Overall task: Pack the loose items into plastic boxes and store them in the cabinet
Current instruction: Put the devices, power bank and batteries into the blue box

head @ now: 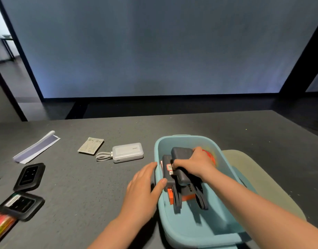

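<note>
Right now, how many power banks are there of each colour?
White power bank, on the table: 1
Dark grey power banks, in the blue box: 2
Total: 3

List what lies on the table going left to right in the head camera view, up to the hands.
Black square devices → folded paper strip → printed slip → white power bank → left hand → blue plastic box → right hand.

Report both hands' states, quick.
Left hand: open, fingers straight, resting against the blue box rim.
Right hand: gripping a dark grey power bank inside the box.
</note>
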{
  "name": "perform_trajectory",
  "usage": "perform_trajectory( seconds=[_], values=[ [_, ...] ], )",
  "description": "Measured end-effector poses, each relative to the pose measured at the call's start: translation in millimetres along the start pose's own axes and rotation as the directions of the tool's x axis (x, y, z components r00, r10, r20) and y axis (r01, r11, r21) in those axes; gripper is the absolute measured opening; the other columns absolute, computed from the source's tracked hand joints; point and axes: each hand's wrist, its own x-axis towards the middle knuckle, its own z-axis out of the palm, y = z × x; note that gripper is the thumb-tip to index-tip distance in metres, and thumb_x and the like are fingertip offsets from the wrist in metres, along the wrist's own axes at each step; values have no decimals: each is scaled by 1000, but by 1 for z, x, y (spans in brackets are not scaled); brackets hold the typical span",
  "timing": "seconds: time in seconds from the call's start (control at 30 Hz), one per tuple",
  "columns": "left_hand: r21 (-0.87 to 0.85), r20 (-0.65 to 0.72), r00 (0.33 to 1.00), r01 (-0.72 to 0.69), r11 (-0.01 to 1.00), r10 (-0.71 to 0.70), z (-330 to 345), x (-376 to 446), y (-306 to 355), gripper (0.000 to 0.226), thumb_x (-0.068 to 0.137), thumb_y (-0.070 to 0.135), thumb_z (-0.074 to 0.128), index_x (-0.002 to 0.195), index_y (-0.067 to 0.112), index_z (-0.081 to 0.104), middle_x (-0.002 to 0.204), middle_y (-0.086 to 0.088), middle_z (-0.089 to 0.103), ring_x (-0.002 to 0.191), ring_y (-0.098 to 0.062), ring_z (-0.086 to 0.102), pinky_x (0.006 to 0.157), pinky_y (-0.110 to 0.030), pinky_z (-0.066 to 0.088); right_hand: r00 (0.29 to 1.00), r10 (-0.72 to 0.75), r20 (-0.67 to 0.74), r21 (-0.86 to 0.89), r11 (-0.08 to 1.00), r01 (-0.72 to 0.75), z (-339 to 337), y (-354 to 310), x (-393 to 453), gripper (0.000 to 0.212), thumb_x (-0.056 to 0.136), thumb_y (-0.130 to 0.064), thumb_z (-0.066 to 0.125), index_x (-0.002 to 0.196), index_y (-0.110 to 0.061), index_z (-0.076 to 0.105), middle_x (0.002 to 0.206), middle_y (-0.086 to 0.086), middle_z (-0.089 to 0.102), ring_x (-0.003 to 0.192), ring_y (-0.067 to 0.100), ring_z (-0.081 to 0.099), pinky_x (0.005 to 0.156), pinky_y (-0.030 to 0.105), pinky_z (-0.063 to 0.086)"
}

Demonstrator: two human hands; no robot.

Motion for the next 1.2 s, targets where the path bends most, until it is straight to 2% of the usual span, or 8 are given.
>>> perform_trajectory(
  seconds=[0.17, 0.37, 0.47, 0.53, 0.7, 0.97, 1.07, 1.2],
  values=[
    [-61, 33, 999, 28, 998, -26, 7, -9, -4, 51, 96, 47, 37, 144, 45, 18, 134, 32, 28, 133, 3, 24, 108, -23, 22, 999, 42, 19, -151, 988, -39, 21, -8, 10, 97, 59, -63, 75, 129, -8, 37, 119, 7, 55, 104, 27, 59, 66, 32, 46],
    [-89, 25, 999, 31, 995, -29, 11, -7, -7, 50, 97, 46, 35, 143, 48, 16, 135, 31, 29, 132, 2, 25, 112, -30, 24, 999, 37, 4, -175, 984, -35, 28, -17, 22, 106, 60, -72, 71, 134, -6, 34, 130, 12, 50, 110, 31, 58, 73, 35, 51],
    [-131, 21, 999, 31, 991, -29, 14, -7, -9, 49, 97, 47, 35, 141, 52, 15, 133, 32, 31, 125, 6, 27, 111, -31, 25, 997, 14, 72, -147, 989, -3, 24, -8, 23, 99, 73, -70, 62, 139, -4, 30, 130, 13, 53, 113, 32, 57, 74, 35, 48],
    [-141, 15, 1000, 28, 990, -26, 15, -6, -9, 48, 97, 47, 34, 140, 53, 14, 131, 32, 32, 123, 7, 28, 110, -32, 26, 992, 1, 122, -82, 997, 9, 24, 0, 24, 93, 78, -65, 61, 141, -6, 29, 131, 12, 55, 116, 31, 56, 85, 37, 50],
    [-156, 18, 998, 65, 986, -63, 17, -5, -9, 49, 97, 43, 36, 141, 51, 17, 118, 23, 45, 120, -5, 42, 104, -33, 34, 985, -65, 160, -67, 995, 76, 33, 2, 25, 90, 71, -68, 60, 143, -20, 33, 130, 4, 59, 114, 28, 58, 91, 42, 51],
    [-178, 31, 996, 92, 980, -88, 24, -2, -16, 49, 95, 50, 36, 142, 51, 19, 125, 21, 49, 122, -9, 45, 103, -39, 38, 978, -63, 200, -12, 998, 67, 32, -2, 31, 83, 60, -67, 62, 131, -28, 45, 124, -1, 62, 111, 26, 59, 94, 44, 49],
    [-143, 32, 995, 101, 985, -97, 25, 0, -16, 55, 90, 55, 35, 143, 49, 22, 129, 8, 56, 117, -16, 51, 101, -39, 39, 982, -77, 170, 40, 997, 72, 30, 2, 22, 83, 59, -66, 67, 130, -27, 47, 124, 1, 63, 112, 27, 59, 96, 42, 47],
    [-140, 22, 996, 94, 986, -92, 7, -4, -18, 53, 94, 46, 42, 144, 41, 25, 137, 8, 49, 125, -13, 46, 106, -33, 35, 980, -196, -33, 126, 972, 198, 18, -25, -4, 69, 77, -35, 75, 135, -11, 45, 135, 16, 53, 122, 34, 50, 100, 46, 41]
  ],
)
